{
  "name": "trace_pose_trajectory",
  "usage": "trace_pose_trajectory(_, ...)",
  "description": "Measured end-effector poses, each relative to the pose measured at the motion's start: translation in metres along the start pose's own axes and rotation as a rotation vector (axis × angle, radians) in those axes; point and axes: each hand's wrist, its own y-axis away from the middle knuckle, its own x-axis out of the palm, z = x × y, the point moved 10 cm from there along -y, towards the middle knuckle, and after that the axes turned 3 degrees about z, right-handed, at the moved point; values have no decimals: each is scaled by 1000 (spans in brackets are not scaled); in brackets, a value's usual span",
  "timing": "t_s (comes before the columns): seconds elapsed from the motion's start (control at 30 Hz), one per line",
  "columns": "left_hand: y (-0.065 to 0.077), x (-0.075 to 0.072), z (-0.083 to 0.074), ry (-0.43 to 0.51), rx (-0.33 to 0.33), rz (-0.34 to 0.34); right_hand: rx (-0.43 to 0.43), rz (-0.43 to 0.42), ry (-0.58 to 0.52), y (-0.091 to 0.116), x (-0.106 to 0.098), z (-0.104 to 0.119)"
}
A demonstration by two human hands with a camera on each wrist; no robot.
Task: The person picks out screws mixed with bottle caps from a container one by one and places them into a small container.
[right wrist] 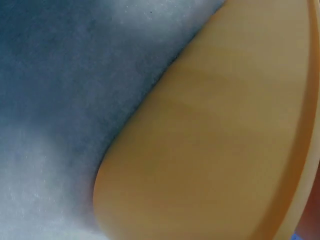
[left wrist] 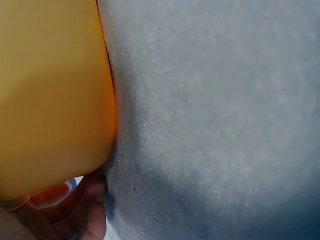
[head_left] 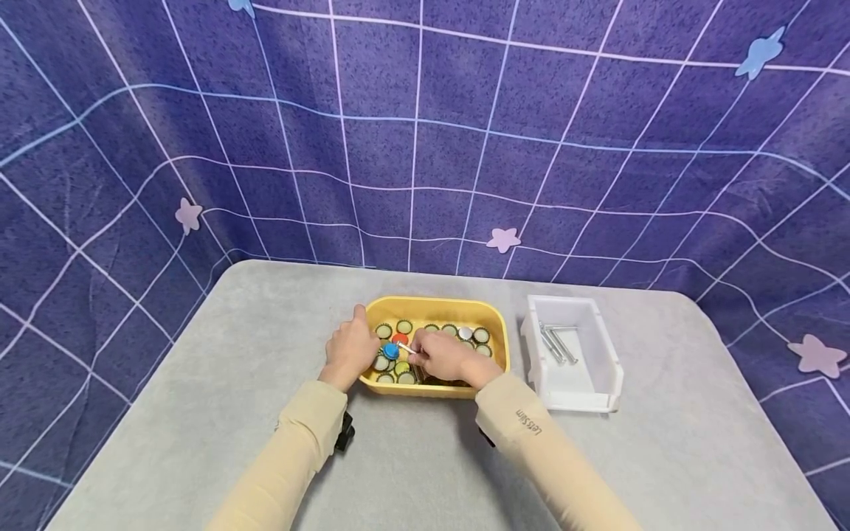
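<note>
In the head view, my left hand point(head_left: 350, 349) holds the left end of a yellow plastic bin point(head_left: 434, 301). The left wrist view shows curled fingers point(left wrist: 90, 202) against the bin's outer wall point(left wrist: 55, 110). My right hand point(head_left: 443, 355) reaches inside the bin and pinches a silver bolt point(head_left: 406, 347). The bolt's far end is beside a blue bottle cap point(head_left: 390, 351); whether they touch I cannot tell. A red bottle cap point(head_left: 400, 339) lies just behind it. Several more caps, many turned underside up, cover the bin's floor. The right hand hides some of them.
To the right of the yellow bin stands a white plastic bin point(head_left: 614, 369) with several long silver bolts point(head_left: 556, 344) inside. Both bins rest on a grey table point(head_left: 279, 324). Behind the table hangs a purple cloth point(head_left: 451, 177) with grid lines and stars.
</note>
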Motion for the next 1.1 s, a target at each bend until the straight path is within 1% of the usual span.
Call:
trace_pose_trajectory(0.17,-1,0,0,0,-1,-2,-6,-18,-16,0,-6,-4)
trace_pose_trajectory(0.4,-2,0,-1,1,1,-7,25,1,-54,2,-10,-11)
trace_pose_trajectory(0.53,-4,2,0,1,-12,0,23,11,-64,5,-13,-13)
trace_pose_trajectory(0.67,-4,2,0,1,-20,3,27,9,-70,7,-18,-15)
trace_pose_trajectory(0.83,-4,2,-1,5,-15,6,24,-17,-101,9,-25,-18)
trace_pose_trajectory(0.93,-4,2,0,4,-19,14,30,-18,-128,10,-28,-22)
trace_pose_trajectory(1.03,-4,2,0,3,-23,16,36,-14,-153,14,-34,-24)
trace_pose_trajectory(1.1,-4,1,0,4,-22,14,36,-24,-146,17,-40,-26)
